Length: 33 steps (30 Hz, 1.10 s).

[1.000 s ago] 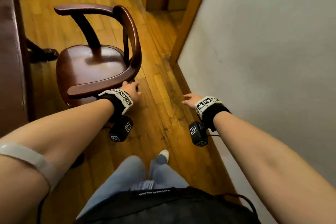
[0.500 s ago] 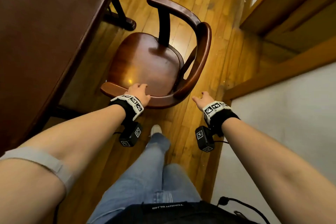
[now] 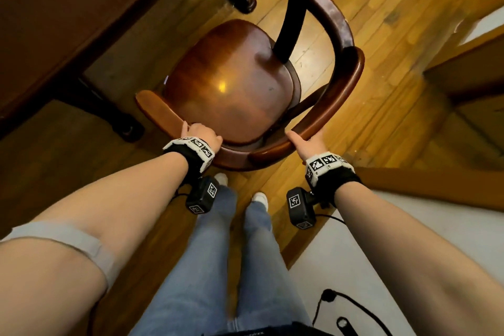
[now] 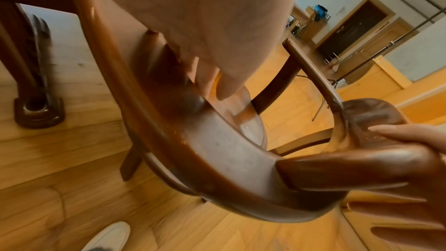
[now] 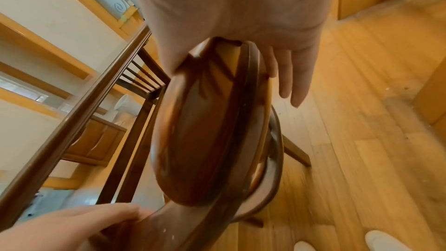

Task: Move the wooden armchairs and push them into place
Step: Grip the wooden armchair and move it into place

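A: Where's the armchair [image 3: 234, 84]?
B: On the wood floor [image 3: 381, 22], seat facing the dark table [image 3: 54, 8] — its curved back rail toward the person.
A: Left hand [image 3: 203, 133]?
B: Fingers curled over the rail's left side, gripping.
A: Right hand [image 3: 308, 143]?
B: On the rail's right side — thumb inside, fingers wrapped outside, holding it.

Dark wooden desk [image 3: 49, 22] is filling the upper left, its carved foot [image 4: 38, 114] resting on the floor [image 3: 395, 22]. White wall [image 3: 409, 240] is running along the right, light wood door frame [image 3: 469, 68] sitting beyond. Black cable [image 3: 354, 305] is trailing low right.
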Tool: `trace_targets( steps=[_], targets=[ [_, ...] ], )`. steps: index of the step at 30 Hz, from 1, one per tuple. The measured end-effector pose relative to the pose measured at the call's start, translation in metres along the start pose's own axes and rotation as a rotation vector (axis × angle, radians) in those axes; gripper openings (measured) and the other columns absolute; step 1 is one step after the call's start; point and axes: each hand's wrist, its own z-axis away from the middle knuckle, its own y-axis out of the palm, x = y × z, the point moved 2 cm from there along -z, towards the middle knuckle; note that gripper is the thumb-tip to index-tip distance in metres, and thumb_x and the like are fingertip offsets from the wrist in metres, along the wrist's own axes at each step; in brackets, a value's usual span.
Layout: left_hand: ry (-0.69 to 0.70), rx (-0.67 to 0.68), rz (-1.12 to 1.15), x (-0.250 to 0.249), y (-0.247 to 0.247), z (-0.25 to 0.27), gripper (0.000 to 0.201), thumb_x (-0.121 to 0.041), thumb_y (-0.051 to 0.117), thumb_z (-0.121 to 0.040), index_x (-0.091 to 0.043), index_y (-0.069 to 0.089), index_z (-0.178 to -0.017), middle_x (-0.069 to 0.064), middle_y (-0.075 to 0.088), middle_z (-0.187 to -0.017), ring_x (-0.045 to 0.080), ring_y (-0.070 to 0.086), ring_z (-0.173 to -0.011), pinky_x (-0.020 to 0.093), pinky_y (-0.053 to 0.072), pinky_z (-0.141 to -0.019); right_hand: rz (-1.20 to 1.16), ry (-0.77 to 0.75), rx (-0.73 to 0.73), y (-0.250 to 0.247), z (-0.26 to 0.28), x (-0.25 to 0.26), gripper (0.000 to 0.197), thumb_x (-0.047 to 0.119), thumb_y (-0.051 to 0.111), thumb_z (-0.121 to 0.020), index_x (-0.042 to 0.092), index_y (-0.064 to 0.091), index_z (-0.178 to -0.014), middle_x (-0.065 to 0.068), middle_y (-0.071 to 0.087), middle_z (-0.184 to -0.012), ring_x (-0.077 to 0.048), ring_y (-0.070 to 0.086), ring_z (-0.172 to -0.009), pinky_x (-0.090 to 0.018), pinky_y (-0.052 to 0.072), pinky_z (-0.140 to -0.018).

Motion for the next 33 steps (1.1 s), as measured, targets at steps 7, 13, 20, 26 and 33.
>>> trace_targets(
  steps=[7, 13, 20, 26, 33],
  targets=[
    [-0.024, -0.114, -0.056, -0.008, 0.028, 0.002, 0.050, -0.041, 0.026, -0.097, -0.021, 0.066, -0.119, 0.008, 0.056, -0.131, 0.029, 0.041, -0.129, 0.054, 0.008, -0.118, -0.100, -0.015, 0.055, 0.005, -0.018, -0.018, 0.096, 0.034, 0.071, -0.073, 0.022, 0.014, -0.150, -0.008, 0.059, -0.128, -0.028, 0.056, -0.117, -0.050, 0.044, -0.105],
    [-0.031, -0.114, 0.005, 0.001, 0.058, 0.024, 0.050, -0.042, 0.026, -0.097, -0.024, 0.064, -0.123, 0.008, 0.055, -0.132, 0.029, 0.040, -0.130, 0.053, 0.004, -0.119, -0.055, -0.015, 0.067, 0.014, -0.011, -0.034, 0.112, 0.045, 0.068, -0.048, 0.025, 0.019, -0.147, -0.007, 0.063, -0.120, -0.028, 0.062, -0.108, -0.050, 0.048, -0.101],
    [-0.060, -0.109, 0.084, 0.054, 0.133, 0.081, 0.049, -0.040, 0.024, -0.098, -0.028, 0.066, -0.119, 0.002, 0.057, -0.128, 0.026, 0.041, -0.129, 0.050, 0.001, -0.118, -0.040, -0.064, 0.081, 0.054, 0.054, -0.078, 0.084, 0.032, 0.070, -0.059, 0.018, 0.036, -0.135, -0.003, 0.062, -0.095, -0.025, 0.062, -0.086, -0.043, 0.053, -0.089],
    [-0.116, -0.045, 0.179, 0.117, 0.211, 0.137, 0.045, -0.040, 0.027, -0.097, -0.033, 0.067, -0.117, -0.002, 0.057, -0.129, 0.025, 0.040, -0.129, 0.047, 0.001, -0.119, 0.056, -0.081, 0.142, 0.103, 0.123, -0.123, 0.065, 0.022, 0.070, -0.071, 0.012, 0.045, -0.129, -0.002, 0.060, -0.078, -0.017, 0.057, -0.064, -0.031, 0.051, -0.063],
    [-0.257, 0.051, 0.318, 0.180, 0.290, 0.208, 0.044, -0.040, 0.032, -0.096, -0.028, 0.065, -0.122, -0.001, 0.055, -0.133, 0.024, 0.038, -0.133, 0.043, 0.003, -0.119, 0.177, -0.090, 0.256, 0.163, 0.191, -0.161, 0.020, 0.013, 0.071, -0.074, 0.011, 0.058, -0.090, -0.005, 0.061, -0.075, -0.018, 0.057, -0.064, -0.033, 0.051, -0.066]
  ],
)
